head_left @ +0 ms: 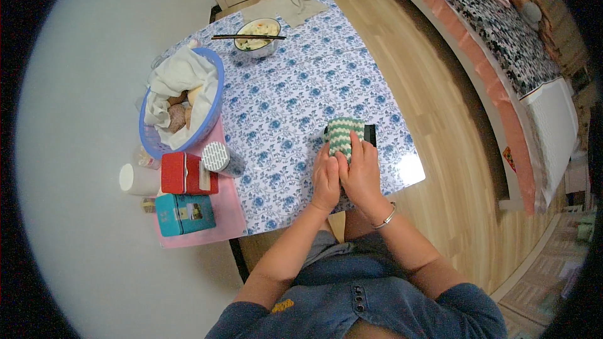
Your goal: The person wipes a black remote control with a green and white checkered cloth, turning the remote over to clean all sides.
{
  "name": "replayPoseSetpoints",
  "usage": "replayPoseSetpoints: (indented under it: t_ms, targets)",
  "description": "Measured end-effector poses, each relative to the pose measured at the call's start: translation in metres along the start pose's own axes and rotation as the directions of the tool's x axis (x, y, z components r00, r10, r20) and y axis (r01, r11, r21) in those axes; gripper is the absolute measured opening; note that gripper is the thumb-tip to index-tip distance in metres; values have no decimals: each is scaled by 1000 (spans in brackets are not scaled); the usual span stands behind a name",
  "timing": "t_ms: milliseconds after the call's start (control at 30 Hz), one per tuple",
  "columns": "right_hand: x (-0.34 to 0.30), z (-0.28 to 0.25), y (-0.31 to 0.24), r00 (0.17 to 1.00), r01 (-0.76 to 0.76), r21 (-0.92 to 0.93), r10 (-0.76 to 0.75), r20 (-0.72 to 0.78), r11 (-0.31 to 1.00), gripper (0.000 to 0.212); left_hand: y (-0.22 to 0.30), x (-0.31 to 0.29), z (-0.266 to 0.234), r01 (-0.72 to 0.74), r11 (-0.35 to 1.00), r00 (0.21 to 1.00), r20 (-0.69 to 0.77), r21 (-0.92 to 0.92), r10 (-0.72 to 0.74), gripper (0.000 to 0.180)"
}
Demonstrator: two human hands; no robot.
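A green-and-white zigzag knitted piece [345,132] lies near the table's right front, over a flat dark object [370,134] whose black edge shows at its right. My left hand [326,179] has its fingers closed at the piece's near-left edge. Beside it, my right hand [362,172] grips the near-right part, its index finger stretched along the knit. The two hands touch at the thumbs. What lies under the fingers is hidden. A bracelet [387,216] circles my right wrist.
The table [295,100] has a blue floral cover. On its left stand a blue cloth-lined basket [218,97], a lidded cylinder [217,157], a red tin [179,172] and a teal tin [173,216]. Farther back, chopsticks [220,37] rest across a bowl of food [256,50]. A bed [490,44] stands right.
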State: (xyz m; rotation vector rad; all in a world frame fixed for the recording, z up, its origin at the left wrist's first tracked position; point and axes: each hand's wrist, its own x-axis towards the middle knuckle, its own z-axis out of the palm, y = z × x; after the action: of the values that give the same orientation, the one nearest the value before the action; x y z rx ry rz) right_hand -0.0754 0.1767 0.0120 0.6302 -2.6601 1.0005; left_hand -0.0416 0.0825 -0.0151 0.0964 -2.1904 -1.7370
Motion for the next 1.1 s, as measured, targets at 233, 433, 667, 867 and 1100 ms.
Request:
replayPoseSetpoints:
  t_ms: [233,433,667,867,1100]
  targets:
    - [-4,-2,-8,999,40,42,-40,-12,998,55,-18,-32,14,-69,952,955,-256,298,149,35]
    - [-10,-13,-11,989,98,92,-108,102,991,63,-7,-46,10,-84,952,966,-210,294,150,15]
    - [-18,-25,-10,907,343,202,-380,184,917,45,-4,-49,-26,-139,897,921,-277,420,273,25]
    - [-28,-33,-13,966,247,134,-255,43,960,37,15,-11,-46,-303,758,854,-189,578,485,19]
    - [-29,-24,-13,974,169,44,-174,144,985,44,18,18,-49,-425,717,852,-23,553,523,11]
